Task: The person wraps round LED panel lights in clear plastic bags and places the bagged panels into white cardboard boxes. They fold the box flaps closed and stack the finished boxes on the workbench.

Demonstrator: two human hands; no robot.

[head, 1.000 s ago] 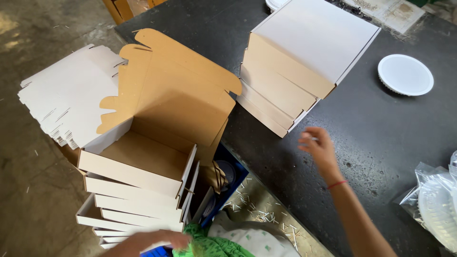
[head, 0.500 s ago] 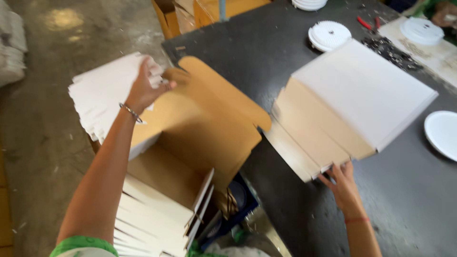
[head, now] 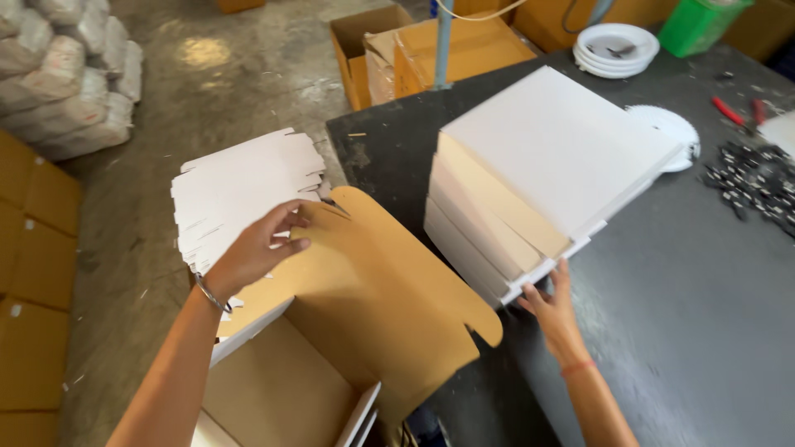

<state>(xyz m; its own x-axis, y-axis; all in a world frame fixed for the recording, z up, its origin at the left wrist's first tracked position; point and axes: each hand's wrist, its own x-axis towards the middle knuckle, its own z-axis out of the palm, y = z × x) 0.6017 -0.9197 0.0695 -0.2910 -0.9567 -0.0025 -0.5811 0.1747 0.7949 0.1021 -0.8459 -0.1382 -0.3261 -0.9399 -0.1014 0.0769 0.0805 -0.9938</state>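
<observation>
**Both hands on cardboard: L on the flat blanks, R at the box stack**

Nearest you, bottom centre, an open box (head: 273, 397) shows its brown inside, w/ a white wall edge along its left. Its big brown flap (head: 389, 290) rises up and to the right, scalloped tabs on its far edge, and it sits between your two arms.

Your left hand (head: 257, 252) reaches over the flap's upper-left corner. Fingers are loosely curled, thumb below, tips resting at the near edge of the pile of flat white blanks (head: 240, 186). Looks like a light pinch on the top sheets, but whether it really grips one I can't tell. A thin bracelet sits on that wrist. The blank pile lies just beyond the hand, to the left of the table, over the concrete floor (head: 207, 74).

Your right hand (head: 553, 308) lies on the dark table (head: 687, 290), fingers spread and extended, tips touching the near bottom corner of the stack of white folded boxes (head: 546, 174). It holds nothing. The stack is right above the hand, tilted, brown sides facing you.

Farther off: a white disc (head: 667, 132) behind the stack's right corner, small black parts (head: 749, 182) at right, stacked white plates (head: 617, 50), brown cartons (head: 431, 50) beyond the table edge, white sacks (head: 66, 74) far left.
</observation>
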